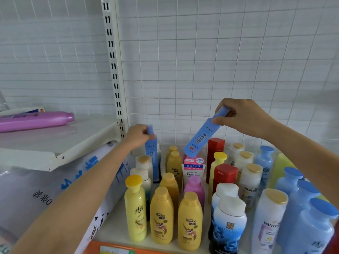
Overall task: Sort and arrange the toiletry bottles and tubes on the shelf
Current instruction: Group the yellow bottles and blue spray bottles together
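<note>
My right hand (240,117) grips the cap end of a flat blue bottle (200,138) and holds it tilted in the air above a pink-and-white facial cleanser tube (193,169). My left hand (138,135) holds the top of a second flat blue bottle (153,160), which stands upright at the back left of the shelf (111,219). Around them stand several yellow bottles (161,215), white gold-capped Pantene bottles (268,217), red-capped bottles (224,176), a pink bottle (194,189) and light blue bottles (311,222).
A purple bottle (36,120) lies on its side on the higher shelf (55,142) at the left. A slotted upright post (112,61) and a wire grid back panel (220,61) close the rear. A large printed plastic bag (55,189) fills the lower left.
</note>
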The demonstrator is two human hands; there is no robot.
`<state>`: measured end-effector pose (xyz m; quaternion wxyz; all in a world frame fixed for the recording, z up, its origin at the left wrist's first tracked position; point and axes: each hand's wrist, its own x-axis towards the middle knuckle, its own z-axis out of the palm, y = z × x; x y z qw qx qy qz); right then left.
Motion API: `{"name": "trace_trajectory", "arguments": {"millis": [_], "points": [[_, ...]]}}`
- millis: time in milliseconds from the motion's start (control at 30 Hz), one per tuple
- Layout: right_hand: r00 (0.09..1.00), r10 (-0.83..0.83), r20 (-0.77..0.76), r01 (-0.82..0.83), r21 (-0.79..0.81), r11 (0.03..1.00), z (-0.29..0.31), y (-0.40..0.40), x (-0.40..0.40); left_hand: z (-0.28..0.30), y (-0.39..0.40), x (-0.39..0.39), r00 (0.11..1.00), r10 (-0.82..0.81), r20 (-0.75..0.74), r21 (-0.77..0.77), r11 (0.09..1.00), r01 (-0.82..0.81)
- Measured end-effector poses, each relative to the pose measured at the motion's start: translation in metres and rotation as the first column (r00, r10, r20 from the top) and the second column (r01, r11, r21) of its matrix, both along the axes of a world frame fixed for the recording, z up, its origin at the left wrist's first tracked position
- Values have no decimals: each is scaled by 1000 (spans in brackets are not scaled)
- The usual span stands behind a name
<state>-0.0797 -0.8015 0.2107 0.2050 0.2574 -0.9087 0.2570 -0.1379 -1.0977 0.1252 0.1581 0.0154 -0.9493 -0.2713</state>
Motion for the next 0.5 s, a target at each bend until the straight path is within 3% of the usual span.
{"name": "trace_trajectory", "arguments": {"millis": [100, 167, 300, 500], "points": [[1000, -17, -19, 17, -35, 999, 0, 9, 5, 37, 0, 13, 953, 31, -302, 214, 976, 36], [999, -26, -26, 25, -62, 998, 2, 17, 12, 66, 8, 28, 904, 19, -427, 317, 939, 130], [999, -40, -31, 36, -147, 989, 3, 42, 34, 103, 45, 59, 869, -84, -487, 273, 931, 243], [998, -60, -3, 58, -223, 973, 7, 111, 72, 102, 130, 96, 805, -155, -573, 271, 891, 365]]}}
